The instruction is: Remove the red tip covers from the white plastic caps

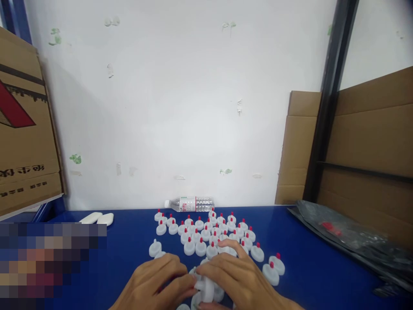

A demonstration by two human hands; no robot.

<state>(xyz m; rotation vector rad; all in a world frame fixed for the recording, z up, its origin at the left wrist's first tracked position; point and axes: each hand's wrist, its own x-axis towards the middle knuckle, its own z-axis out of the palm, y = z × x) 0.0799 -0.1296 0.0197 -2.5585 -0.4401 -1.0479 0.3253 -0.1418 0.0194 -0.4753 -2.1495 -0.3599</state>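
My right hand (237, 277) grips a white plastic nozzle cap (208, 290), tipped on its side with the spout pointing left. Closed fingers of my left hand (158, 280) meet at the end of that spout; what they pinch is hidden. A little red shows beneath the left hand. Under and around both hands lie more white caps, partly covered. Beyond them stand several white caps with red tips (200, 246) on the blue table. One cap with a plain white spout (155, 248) is left of this group.
A clear water bottle (190, 204) lies against the wall. Two white objects (106, 219) are at the back left. Cardboard (29, 120) stands at left and more cardboard (371, 137) at right. Dark plastic bags (351, 241) cover the right side of the blue table (129, 241).
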